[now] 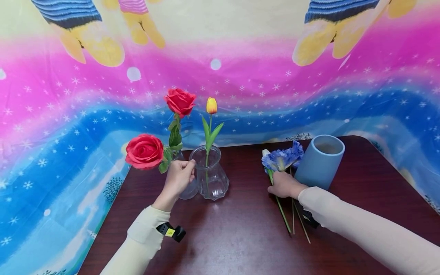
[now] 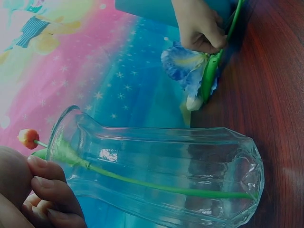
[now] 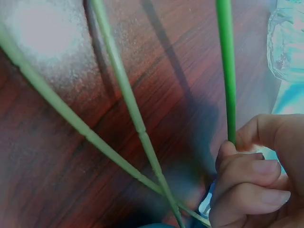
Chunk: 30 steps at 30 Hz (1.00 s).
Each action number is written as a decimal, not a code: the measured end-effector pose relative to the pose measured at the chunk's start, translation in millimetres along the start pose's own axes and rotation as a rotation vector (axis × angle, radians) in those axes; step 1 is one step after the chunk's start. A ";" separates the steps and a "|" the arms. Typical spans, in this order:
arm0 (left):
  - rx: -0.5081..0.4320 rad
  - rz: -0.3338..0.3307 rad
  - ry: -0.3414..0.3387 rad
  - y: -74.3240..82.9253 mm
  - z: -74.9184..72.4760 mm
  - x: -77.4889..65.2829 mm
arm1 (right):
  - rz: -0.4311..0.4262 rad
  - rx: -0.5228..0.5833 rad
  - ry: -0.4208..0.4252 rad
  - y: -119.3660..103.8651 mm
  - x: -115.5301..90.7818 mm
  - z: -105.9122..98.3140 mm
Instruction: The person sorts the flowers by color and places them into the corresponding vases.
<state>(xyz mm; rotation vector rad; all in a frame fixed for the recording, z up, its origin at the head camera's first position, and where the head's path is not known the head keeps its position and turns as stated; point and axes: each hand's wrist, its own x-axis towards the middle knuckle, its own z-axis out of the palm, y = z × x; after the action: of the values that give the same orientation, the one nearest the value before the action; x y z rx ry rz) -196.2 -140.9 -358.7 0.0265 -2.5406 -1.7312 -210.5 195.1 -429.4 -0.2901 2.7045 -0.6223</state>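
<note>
My left hand (image 1: pixel 180 175) has its fingers curled at the rim of a clear glass vase (image 1: pixel 214 183), gripping its left edge. A yellow-orange tulip (image 1: pixel 212 105) stands in that vase, its green stem (image 2: pixel 175 190) reaching the bottom. Behind the left hand, a second, slimmer glass vase (image 1: pixel 188 192) carries two red roses (image 1: pixel 144 151). My right hand (image 1: pixel 287 185) pinches the green stem (image 3: pixel 228 76) of a white tulip (image 2: pixel 194 102), low over the table. Blue flowers (image 1: pixel 283 156) lie right beside it, their thinner stems (image 3: pixel 118 71) crossing under the wrist.
A blue-grey vase (image 1: pixel 319 164) stands tilted in view just beyond the right hand. The dark wooden table (image 1: pixel 233 236) reaches back to a patterned cloth backdrop (image 1: pixel 240 76). A black wrist strap (image 1: pixel 172 231) sits on the left sleeve.
</note>
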 end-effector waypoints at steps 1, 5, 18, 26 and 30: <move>0.000 0.001 0.001 -0.1 -0.1 -0.1 | -0.007 0.005 0.007 0.1 -0.3 0.1; -0.003 0.004 0.003 0.0 -0.6 -0.3 | -0.020 0.021 0.030 -0.3 -2.0 0.0; 0.009 -0.004 -0.007 0.6 -0.7 -1.4 | -0.090 0.083 0.132 -3.1 -7.1 -0.5; 0.012 -0.002 -0.004 0.8 -0.1 -0.3 | -0.133 0.119 0.186 -4.0 -8.6 -1.9; 0.012 -0.005 -0.001 0.5 -0.5 -0.5 | -0.141 0.128 0.213 -5.7 -8.5 -2.0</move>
<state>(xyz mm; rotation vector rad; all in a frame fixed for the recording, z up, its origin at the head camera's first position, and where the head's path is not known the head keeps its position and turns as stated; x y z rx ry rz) -195.6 -141.2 -358.1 0.0322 -2.5539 -1.7177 -202.8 193.1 -422.7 -0.4040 2.8466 -0.9111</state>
